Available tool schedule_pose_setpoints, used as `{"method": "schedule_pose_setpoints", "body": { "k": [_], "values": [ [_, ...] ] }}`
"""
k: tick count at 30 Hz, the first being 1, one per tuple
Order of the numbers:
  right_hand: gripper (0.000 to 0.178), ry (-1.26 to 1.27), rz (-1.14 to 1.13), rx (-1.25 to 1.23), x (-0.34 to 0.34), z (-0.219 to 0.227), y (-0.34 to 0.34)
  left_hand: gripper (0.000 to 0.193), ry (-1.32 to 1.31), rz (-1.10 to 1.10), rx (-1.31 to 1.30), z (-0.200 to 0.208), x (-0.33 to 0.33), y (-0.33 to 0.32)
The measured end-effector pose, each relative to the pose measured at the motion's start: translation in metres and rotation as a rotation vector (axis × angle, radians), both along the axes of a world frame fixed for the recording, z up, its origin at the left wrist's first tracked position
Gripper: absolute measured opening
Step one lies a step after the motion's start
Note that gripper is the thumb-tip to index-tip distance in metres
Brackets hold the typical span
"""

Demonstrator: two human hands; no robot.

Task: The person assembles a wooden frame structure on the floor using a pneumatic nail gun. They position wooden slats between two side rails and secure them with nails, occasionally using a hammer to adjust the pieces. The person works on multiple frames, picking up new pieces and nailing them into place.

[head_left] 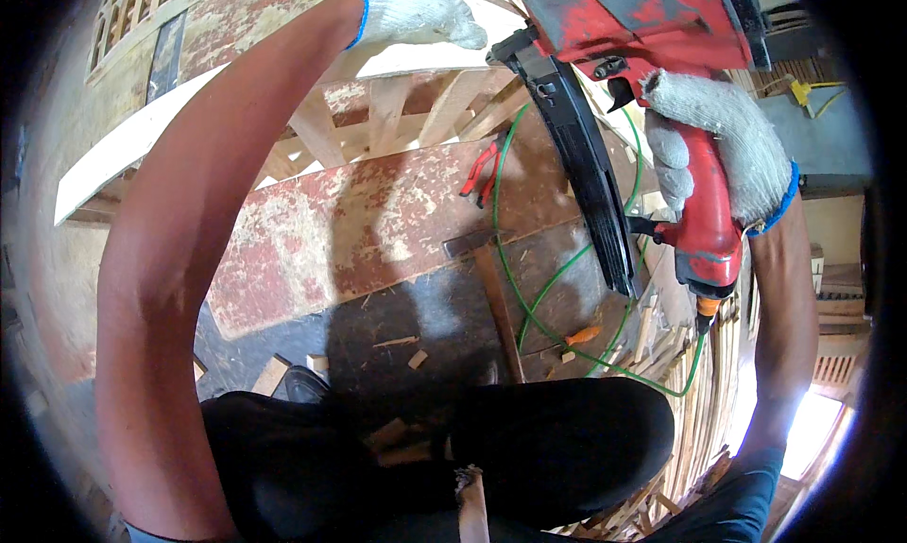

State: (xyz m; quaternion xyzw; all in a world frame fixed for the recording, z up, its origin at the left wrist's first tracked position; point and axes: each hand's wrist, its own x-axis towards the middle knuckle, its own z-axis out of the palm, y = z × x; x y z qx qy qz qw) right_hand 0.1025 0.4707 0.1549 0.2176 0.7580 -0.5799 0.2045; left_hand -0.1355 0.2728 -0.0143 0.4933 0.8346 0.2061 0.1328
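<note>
The red nailer (652, 33) is up at the pale curved strip (132, 146) of the wooden frame, the right hand (727, 146) gripped round its handle and the gloved left hand (416, 9) pressed flat on the strip just beside the nose. A stray nail could catch those fingers — they sit too close. The green hose (515, 259) loops over the boards below and might snag.
</note>
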Motion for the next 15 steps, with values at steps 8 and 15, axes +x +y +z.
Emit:
{"method": "schedule_pose_setpoints", "body": {
  "k": [8,15],
  "values": [
    [0.039,0.0,-0.016,0.025,-0.004,0.003,-0.005,0.047,-0.009,-0.028,0.049,-0.004,-0.003,0.0],
    [0.032,-0.027,0.015,0.042,-0.016,0.01,0.004,0.039,-0.254,-0.048,0.165,-0.006,-0.002,-0.003]
  ]
}}
